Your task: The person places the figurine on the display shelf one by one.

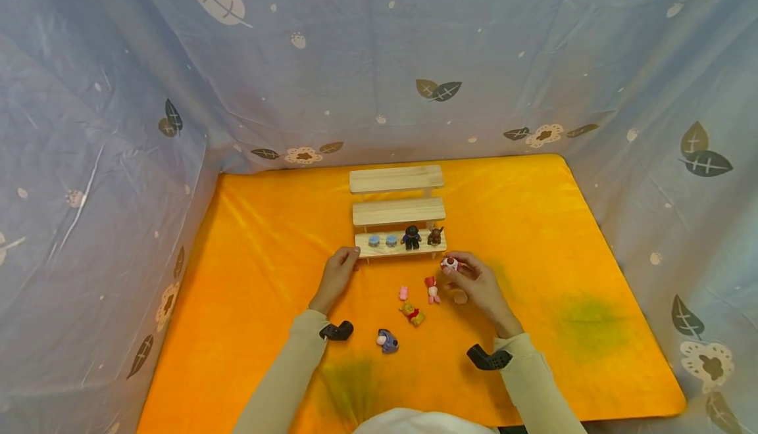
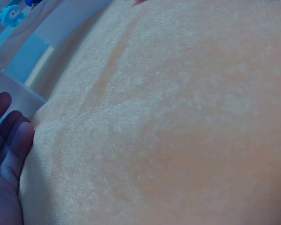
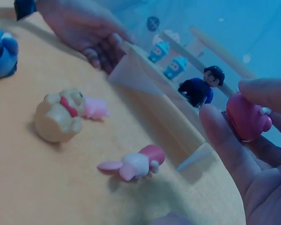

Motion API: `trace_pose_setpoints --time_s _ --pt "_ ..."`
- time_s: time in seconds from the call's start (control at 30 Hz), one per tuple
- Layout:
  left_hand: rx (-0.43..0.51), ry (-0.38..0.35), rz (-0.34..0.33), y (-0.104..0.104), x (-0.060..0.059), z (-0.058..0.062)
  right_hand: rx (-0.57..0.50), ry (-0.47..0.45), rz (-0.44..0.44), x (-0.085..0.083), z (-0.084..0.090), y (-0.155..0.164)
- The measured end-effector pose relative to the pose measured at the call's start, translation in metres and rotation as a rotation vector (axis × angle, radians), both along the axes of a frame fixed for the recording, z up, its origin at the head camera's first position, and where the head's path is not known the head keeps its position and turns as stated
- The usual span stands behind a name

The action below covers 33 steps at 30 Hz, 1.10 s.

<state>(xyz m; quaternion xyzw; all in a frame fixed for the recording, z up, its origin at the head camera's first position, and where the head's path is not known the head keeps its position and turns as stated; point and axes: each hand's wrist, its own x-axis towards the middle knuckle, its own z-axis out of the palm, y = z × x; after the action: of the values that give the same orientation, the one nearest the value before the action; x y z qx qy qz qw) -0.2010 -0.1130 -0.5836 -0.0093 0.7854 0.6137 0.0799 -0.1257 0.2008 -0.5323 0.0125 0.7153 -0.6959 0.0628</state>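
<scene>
I am watching the right hand [image 1: 478, 284] pinching a small pink and white toy figure [image 1: 449, 264] between thumb and fingertips [image 3: 222, 136]. The grip is closed on it, just off the right end of the bottom step of the pale wooden three-step shelf [image 1: 398, 214]. The left hand [image 1: 337, 275] is resting against the left end of that bottom step, fingers mostly straight, holding nothing.

The toy is round and smooth, so I think it could be slipping out of that light pinch and rolling off across the orange cloth tabletop [image 1: 266, 276].

On the bottom step a little dark-haired figure in blue clothes [image 3: 200, 87] and a small brown animal toy [image 1: 435, 236] are standing close to the right end. Two tiny light-blue flower toys [image 1: 382, 241] are sitting further left. If the fingers are coming in too wide, they could be knocking the brown one over.

The shelf looks light. A push could be sliding it, though the left hand is helping there.

Under the wrist a pink and white bunny toy [image 3: 136, 164], a yellow bear toy [image 3: 58, 116] and a smaller pink toy [image 3: 95, 107] are lying. A low hand could be bumping them.
</scene>
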Motion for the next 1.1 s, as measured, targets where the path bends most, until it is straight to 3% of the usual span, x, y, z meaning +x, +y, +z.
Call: trace_pose_setpoints --time_s 0.27,0.33,0.5,0.53,0.93,1.03,1.1 --pt "-0.025 0.010 0.005 0.001 -0.001 0.001 -0.060 -0.049 -0.008 -0.001 0.005 0.000" --pt "-0.024 -0.006 0.003 0.002 0.000 0.006 -0.099 -0.069 -0.019 -0.002 0.006 0.001" --pt "-0.007 -0.013 0.007 0.002 0.001 0.006 -0.214 -0.070 -0.020 -0.003 0.009 0.003" --pt "-0.005 -0.002 0.010 0.002 -0.001 0.001 -0.231 -0.068 -0.018 -0.003 0.009 0.003" --pt "-0.008 -0.029 0.011 0.001 -0.001 0.001 -0.308 -0.074 -0.052 -0.009 0.011 0.006" --pt "-0.017 -0.045 -0.006 0.001 0.001 0.006 -0.318 -0.069 -0.054 -0.012 0.015 0.005" --pt "-0.020 -0.045 -0.020 0.002 0.004 0.016 -0.323 -0.063 -0.056 -0.014 0.018 0.004"
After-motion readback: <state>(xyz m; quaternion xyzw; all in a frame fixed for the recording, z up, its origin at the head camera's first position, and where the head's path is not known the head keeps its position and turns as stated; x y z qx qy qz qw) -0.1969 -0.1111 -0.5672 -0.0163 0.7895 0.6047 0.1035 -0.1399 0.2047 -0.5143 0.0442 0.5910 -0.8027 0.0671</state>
